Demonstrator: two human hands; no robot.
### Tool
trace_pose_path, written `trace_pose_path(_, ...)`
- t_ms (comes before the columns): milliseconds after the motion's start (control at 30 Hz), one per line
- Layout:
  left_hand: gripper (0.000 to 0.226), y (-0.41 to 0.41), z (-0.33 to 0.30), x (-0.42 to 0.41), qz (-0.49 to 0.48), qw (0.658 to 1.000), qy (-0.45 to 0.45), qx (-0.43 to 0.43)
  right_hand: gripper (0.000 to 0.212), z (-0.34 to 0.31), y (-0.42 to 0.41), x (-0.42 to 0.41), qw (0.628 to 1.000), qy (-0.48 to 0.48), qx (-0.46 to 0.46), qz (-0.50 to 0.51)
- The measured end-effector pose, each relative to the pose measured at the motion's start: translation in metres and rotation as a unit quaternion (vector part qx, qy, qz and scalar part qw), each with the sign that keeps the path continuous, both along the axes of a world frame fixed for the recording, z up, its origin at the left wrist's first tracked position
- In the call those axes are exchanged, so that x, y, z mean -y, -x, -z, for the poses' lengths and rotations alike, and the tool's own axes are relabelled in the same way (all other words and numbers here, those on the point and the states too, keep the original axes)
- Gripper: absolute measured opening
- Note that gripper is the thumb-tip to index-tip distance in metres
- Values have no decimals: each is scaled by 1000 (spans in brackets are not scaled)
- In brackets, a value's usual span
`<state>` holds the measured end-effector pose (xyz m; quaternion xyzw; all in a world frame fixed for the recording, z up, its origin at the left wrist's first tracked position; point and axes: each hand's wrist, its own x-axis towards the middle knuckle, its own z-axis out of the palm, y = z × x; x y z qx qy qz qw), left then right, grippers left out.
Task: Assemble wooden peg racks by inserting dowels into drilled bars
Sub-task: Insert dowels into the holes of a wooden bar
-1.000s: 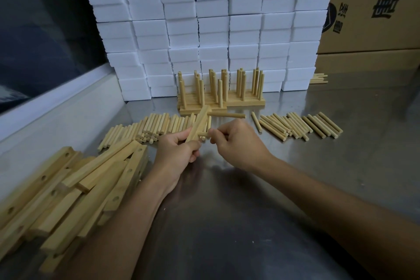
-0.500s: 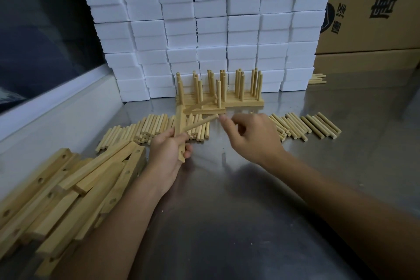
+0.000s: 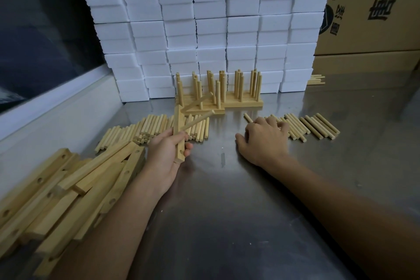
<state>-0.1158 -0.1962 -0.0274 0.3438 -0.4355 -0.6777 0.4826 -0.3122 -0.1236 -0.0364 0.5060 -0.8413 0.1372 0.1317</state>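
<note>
My left hand (image 3: 167, 150) grips a drilled wooden bar (image 3: 179, 135), held nearly upright over the metal table. Two dowels (image 3: 197, 122) stick out of the bar, slanting up to the right. An empty hole shows near the bar's lower end. My right hand (image 3: 263, 137) reaches over the left end of the loose dowel row (image 3: 304, 125) on the right, fingers curled down onto the dowels; whether it holds one is hidden. Finished peg racks (image 3: 219, 98) stand at the back.
A pile of drilled bars (image 3: 68, 188) lies at the left. More loose dowels (image 3: 150, 128) lie behind my left hand. Stacked white foam blocks (image 3: 204, 29) form a wall at the back, cardboard boxes (image 3: 375, 18) at the right. A raised ledge (image 3: 45, 109) runs along the left.
My right hand let go of the dowel set in the bar and moved right and down to the loose dowel row. My left hand turned the bar more upright.
</note>
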Motion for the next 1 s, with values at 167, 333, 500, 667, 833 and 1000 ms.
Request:
trace_pose_path(167, 14, 0, -2, -3, 2, 1000, 4, 4, 48, 1, 2, 0, 999, -22, 16, 20)
trace_pose_path(333, 15, 0, -2, -3, 6, 1000, 9, 11, 40, 1, 2, 0, 999, 9, -8, 29)
trace_pose_path(500, 16, -1, 0, -1, 4, 1000, 7, 8, 26, 1, 6, 4, 995, 70, 64, -16)
trace_pose_path(667, 15, 0, 1, 1, -3, 1000, 4, 3, 20, 5, 9, 7, 993, 71, 81, -56)
trace_pose_path(833, 17, 0, 1, -1, -6, 1000, 17, 17, 22, 4, 5, 8, 986, 87, 111, -91)
trace_pose_path(1000, 19, 0, 1, -1, -9, 999, 19, 35, 27, 3, 4, 4, 969, 162, 146, -120)
